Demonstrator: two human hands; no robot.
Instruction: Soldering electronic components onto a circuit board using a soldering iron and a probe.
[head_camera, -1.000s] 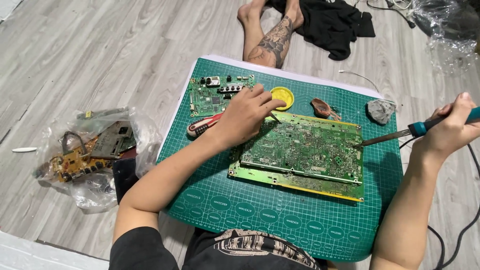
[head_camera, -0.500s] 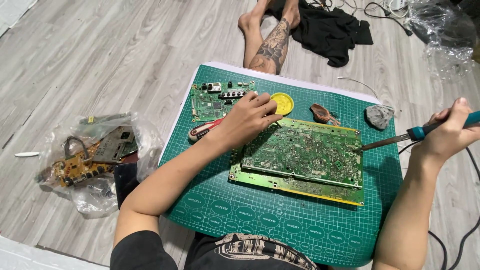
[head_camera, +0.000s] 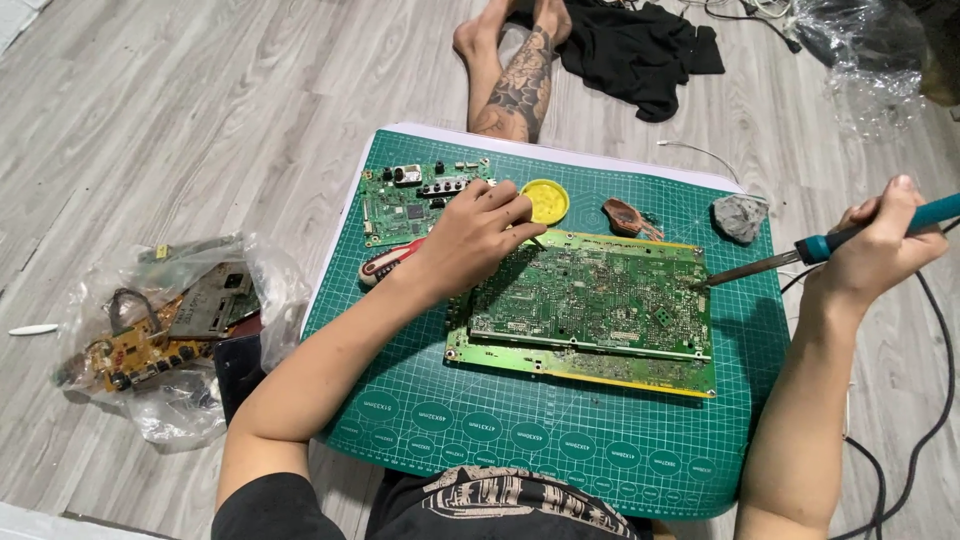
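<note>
Gripping 1 soldering iron (head_camera: 860, 238) in right hand (head_camera: 880, 250), left hand (head_camera: 470, 240) fingers pinched together on 1 of 2 circuit boards (head_camera: 590, 305).

Bright, even light, prob. soft overhead/daylight; no hard shadows. Soft shadow under the left forearm (head_camera: 320, 370) on the green cutting mat (head_camera: 560, 450), another under the right arm (head_camera: 810, 400) at the mat's right edge, so light seems to come from above and a bit ahead. Thin shadow along the near edge of the big circuit board (head_camera: 590, 310). Mild sheen on the wood floor (head_camera: 180, 120); glare specks on the clear plastic bag (head_camera: 850, 50) top right and on the bag (head_camera: 150, 330) at left. Focus sharp mid-frame, board detail crisp. Wide-angle lens: floor planks splay toward the corners, edges slightly soft. No motion blur on either hand.
</note>
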